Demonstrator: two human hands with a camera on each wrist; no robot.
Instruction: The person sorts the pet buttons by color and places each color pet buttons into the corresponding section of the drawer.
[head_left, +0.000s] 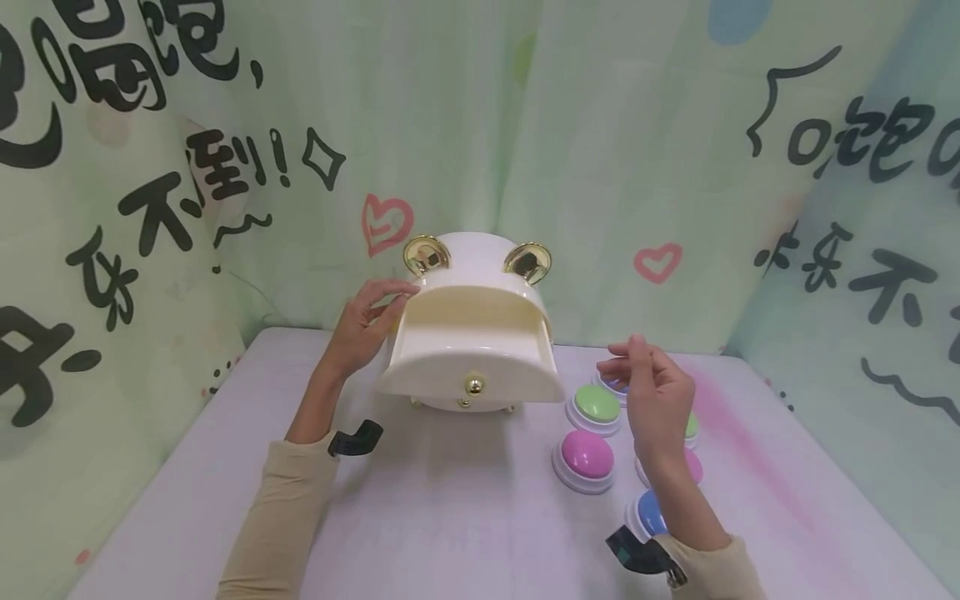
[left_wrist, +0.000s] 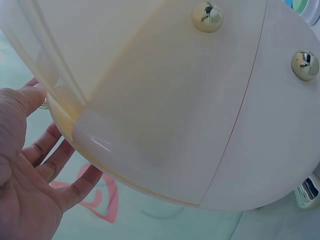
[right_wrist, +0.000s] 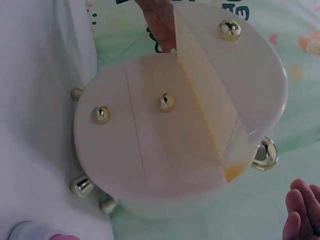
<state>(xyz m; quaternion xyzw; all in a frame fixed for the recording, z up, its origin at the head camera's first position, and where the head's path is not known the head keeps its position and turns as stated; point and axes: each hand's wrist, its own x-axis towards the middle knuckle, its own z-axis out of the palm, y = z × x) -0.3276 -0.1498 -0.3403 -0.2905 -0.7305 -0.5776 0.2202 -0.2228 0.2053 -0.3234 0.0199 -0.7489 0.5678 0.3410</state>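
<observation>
A rounded white cabinet [head_left: 480,254] with gold round ears and little gold feet stands at the table's back. Its upper drawer [head_left: 472,371], with a gold knob [head_left: 474,385], is pulled out toward me; the part of the inside that shows holds nothing. My left hand [head_left: 363,329] is at the cabinet's left side, fingertips at the upper edge. In the left wrist view, that hand's loosely spread fingers [left_wrist: 75,189] lie behind the cabinet's edge, its thumb nearer the front. My right hand [head_left: 656,400] hovers with nothing in it over the push buttons, right of the cabinet.
Several domed push buttons on white bases sit on the right of the table: a green one [head_left: 597,403], a pink one [head_left: 588,454] and a blue one [head_left: 652,512] among them. Others are partly hidden by my right arm. A printed curtain [head_left: 585,167] surrounds the table [head_left: 465,533].
</observation>
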